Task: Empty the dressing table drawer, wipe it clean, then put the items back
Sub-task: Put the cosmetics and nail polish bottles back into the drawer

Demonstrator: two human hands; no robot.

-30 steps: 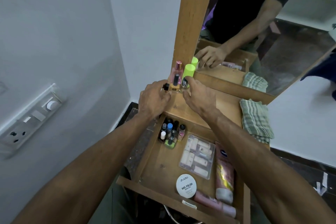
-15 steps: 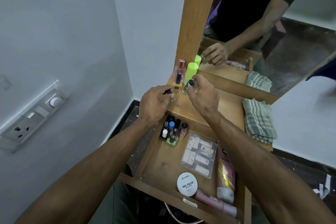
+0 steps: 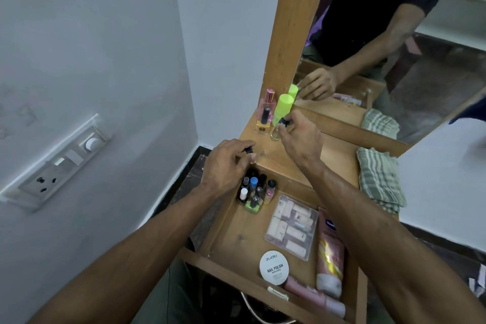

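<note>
- My right hand (image 3: pixel 299 137) pinches the black cap of a small clear bottle (image 3: pixel 276 134) that stands on the dressing table top (image 3: pixel 336 155), just beside the lime-green bottle (image 3: pixel 282 110).
- My left hand (image 3: pixel 226 163) has its fingers curled round a small dark-capped bottle (image 3: pixel 248 150), at the near edge of the top, above the drawer's back corner. I cannot tell whether that bottle is resting on the wood.
- I judge the emptying step is in hand, with most of it left to do.
- Next I should set both bottles down upright beside the yellow nail polish bottle (image 3: pixel 263 125) and pink perfume bottle (image 3: pixel 269 102), let go, then reach down again.
- The open drawer (image 3: pixel 236 234) lies just below my hands; its cluster of nail polish bottles (image 3: pixel 253 192) sits directly under my left hand.
- Well nearer to me lie the clear plastic case (image 3: pixel 292 227), white nail polish remover tin (image 3: pixel 274 267) and pink tube (image 3: pixel 330 250).
- The checked cloth (image 3: pixel 378 179) waits folded to the right on the top.
</note>
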